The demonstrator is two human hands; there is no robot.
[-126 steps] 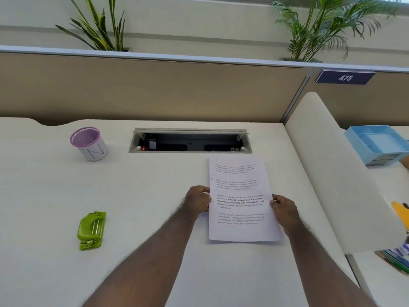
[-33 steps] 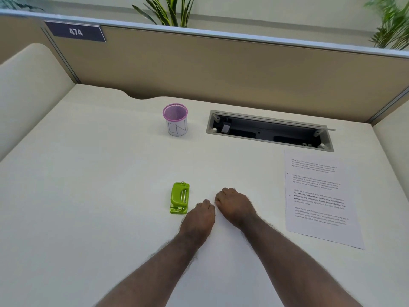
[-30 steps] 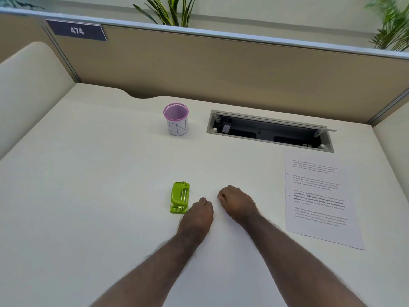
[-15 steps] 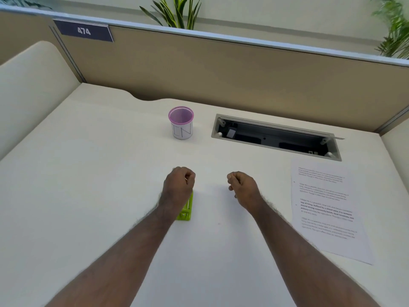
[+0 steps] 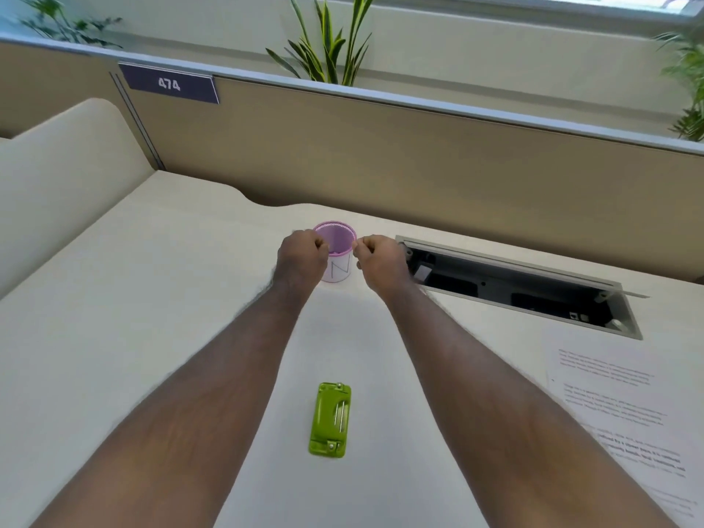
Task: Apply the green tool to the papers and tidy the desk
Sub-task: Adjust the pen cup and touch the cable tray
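Observation:
The green hole punch (image 5: 330, 419) lies flat on the white desk (image 5: 152, 318), between my two forearms and untouched. Printed papers (image 5: 624, 409) lie flat at the right edge of the desk. A small white cup with a purple rim (image 5: 337, 238) stands further back. My left hand (image 5: 303, 257) is at the cup's left rim with its fingers curled shut. My right hand (image 5: 379, 262) is at the right rim, fingers pinched shut. Nothing is visible in either hand.
An open cable tray (image 5: 514, 287) is sunk into the desk right of the cup. A tan partition (image 5: 419, 158) with a "474" sign (image 5: 169, 84) closes the back. A cream side divider (image 5: 57, 165) stands at the left.
Both hands have moved from beside the green hole punch forward to the purple-rimmed cup. The punch stays on the desk, now uncovered. The papers have not moved.

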